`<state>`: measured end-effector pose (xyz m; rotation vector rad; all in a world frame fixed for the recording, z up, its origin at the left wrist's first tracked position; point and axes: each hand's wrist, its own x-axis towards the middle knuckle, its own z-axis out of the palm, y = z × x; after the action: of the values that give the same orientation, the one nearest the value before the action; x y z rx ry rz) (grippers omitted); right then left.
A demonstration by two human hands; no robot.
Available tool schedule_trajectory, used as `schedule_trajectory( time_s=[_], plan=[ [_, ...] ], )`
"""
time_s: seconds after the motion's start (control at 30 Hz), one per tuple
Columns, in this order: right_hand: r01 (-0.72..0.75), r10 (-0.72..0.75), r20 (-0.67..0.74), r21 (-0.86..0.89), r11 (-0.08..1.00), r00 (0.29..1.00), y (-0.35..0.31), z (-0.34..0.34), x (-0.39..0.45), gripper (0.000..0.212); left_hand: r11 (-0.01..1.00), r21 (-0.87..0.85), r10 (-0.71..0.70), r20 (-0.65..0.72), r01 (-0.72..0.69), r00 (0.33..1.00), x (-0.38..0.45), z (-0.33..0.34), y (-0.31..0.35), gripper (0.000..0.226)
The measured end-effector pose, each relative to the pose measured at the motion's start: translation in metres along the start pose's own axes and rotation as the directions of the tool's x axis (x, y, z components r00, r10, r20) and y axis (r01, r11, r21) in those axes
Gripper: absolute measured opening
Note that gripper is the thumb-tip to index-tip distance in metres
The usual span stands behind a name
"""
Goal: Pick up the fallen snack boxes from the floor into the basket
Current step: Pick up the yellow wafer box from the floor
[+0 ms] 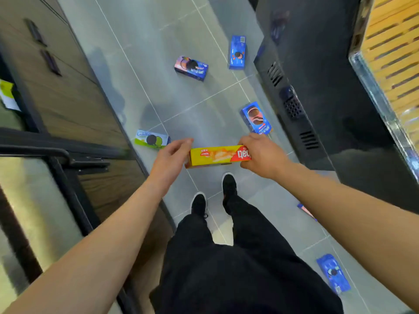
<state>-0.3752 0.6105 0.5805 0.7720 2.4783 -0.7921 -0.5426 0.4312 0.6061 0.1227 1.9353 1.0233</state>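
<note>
Two hands are holding a yellow snack box [217, 155] level above the floor [186, 100]: the left hand [171, 158] is gripping its left end, the right hand [260, 155] its red end. Several blue boxes [191, 68] are lying scattered on the tiles, a green one [151, 139] just beside the left hand.

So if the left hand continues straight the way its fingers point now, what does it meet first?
The left hand points right, toward the yellow snack box. Its fingers are already at that box's left end, so it meets the box first; the right hand grips the other end.
</note>
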Motion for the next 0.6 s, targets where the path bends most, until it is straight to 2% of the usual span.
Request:
schedule_trajectory(
  time_s=[0.13,0.23,0.33,0.4,0.47,0.6],
  plan=[
    [-0.088,0.089,-0.014,0.037,0.995,0.996,-0.032,-0.014,-0.052,0.036,0.946,0.136,0.270,0.167,-0.294,0.948,-0.042,-0.008,0.014,0.018],
    [-0.172,0.181,-0.041,0.168,0.971,0.983,-0.052,-0.009,-0.088,0.042,0.909,0.189,0.327,0.233,-0.372,0.916,-0.060,-0.013,0.007,0.022],
    [-0.251,0.316,-0.117,0.379,0.891,0.942,-0.068,0.013,-0.132,0.052,0.903,0.220,0.322,0.221,-0.369,0.920,-0.070,-0.018,-0.005,0.014],
    [-0.291,0.479,-0.205,0.575,0.764,0.853,-0.077,0.031,-0.165,0.062,0.935,0.162,0.271,0.249,-0.316,0.930,-0.077,-0.013,-0.005,0.019],
    [-0.270,0.646,-0.242,0.763,0.587,0.724,-0.086,0.051,-0.198,0.067,0.946,0.146,0.233,0.315,-0.290,0.920,-0.090,-0.003,-0.005,0.018],
    [-0.029,0.833,-0.184,0.972,0.232,0.521,-0.099,0.088,-0.254,0.050,0.919,0.169,0.249,0.455,-0.357,0.855,-0.122,0.033,-0.008,0.022]
  ],
)
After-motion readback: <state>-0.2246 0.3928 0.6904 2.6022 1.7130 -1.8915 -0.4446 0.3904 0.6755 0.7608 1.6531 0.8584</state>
